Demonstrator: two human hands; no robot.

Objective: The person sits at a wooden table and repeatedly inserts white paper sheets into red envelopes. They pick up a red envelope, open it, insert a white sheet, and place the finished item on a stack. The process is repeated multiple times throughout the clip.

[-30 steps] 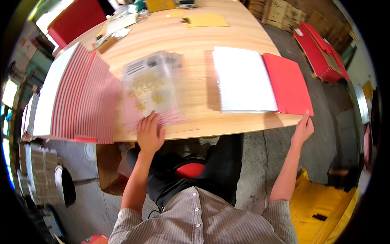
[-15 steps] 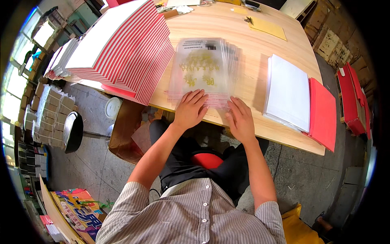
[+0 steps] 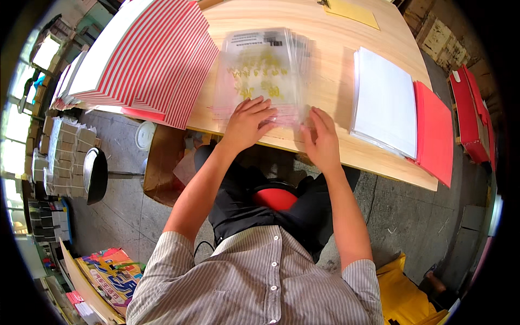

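A stack of clear plastic bags (image 3: 260, 67) with yellow print lies in the middle of the table, its right edges slightly fanned. My left hand (image 3: 246, 124) rests on the near edge of the bags, fingers stretched out and thumb apart. Just off the near right corner of the stack is my right hand (image 3: 324, 142), its fingers extended above the tabletop. Nothing shows in its grasp. To the right lies a pile of white sheets (image 3: 385, 103), which appear to be in clear sleeves, next to red folders (image 3: 435, 130).
A tall stack of red-and-white booklets (image 3: 162, 70) stands on the left of the wooden table (image 3: 330, 70). A yellow clipboard (image 3: 352, 13) lies at the far side. Below on the left are a cardboard box (image 3: 162, 162) and a black stool (image 3: 96, 176).
The whole view has shifted, so the table sits higher in the picture. My right hand has drawn slightly away from the bags' corner. My left hand stays on their near edge.
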